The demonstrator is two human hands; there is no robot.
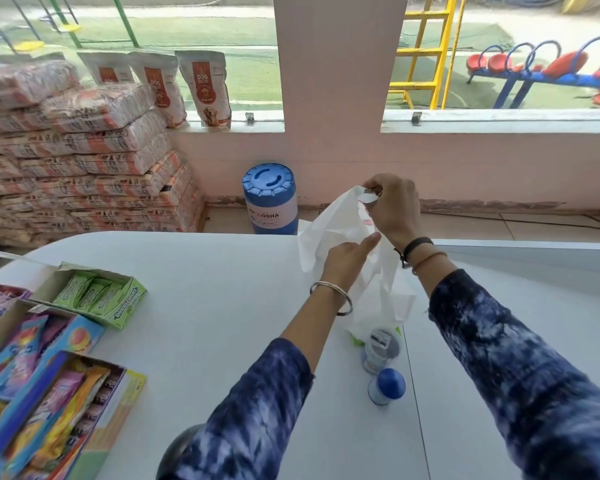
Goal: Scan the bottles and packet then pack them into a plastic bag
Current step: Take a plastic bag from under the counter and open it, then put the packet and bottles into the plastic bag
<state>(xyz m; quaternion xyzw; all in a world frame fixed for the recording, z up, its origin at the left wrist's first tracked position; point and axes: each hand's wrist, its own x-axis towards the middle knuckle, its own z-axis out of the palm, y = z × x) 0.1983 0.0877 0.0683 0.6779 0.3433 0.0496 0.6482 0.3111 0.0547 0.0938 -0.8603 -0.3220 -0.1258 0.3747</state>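
Note:
A white plastic bag (329,226) hangs above the white table (222,278), held by both hands. My right hand (394,207) pinches its top edge, raised highest. My left hand (347,259) grips the bag lower down, fingers against the plastic. Under the bag stand two small bottles: one with a dark cap (380,351), partly covered by the bag's bottom, and one with a blue cap (388,386) nearer me. A bit of green packet (355,341) shows beside the first bottle, mostly hidden by the bag.
Open boxes of green gum (97,294) and colourful sweets (49,393) line the table's left side. A dark round object (177,452) sits at the near edge. Beyond the table stand a blue-lidded canister (270,199), stacked sacks (77,150) and dog-food pouches (207,88).

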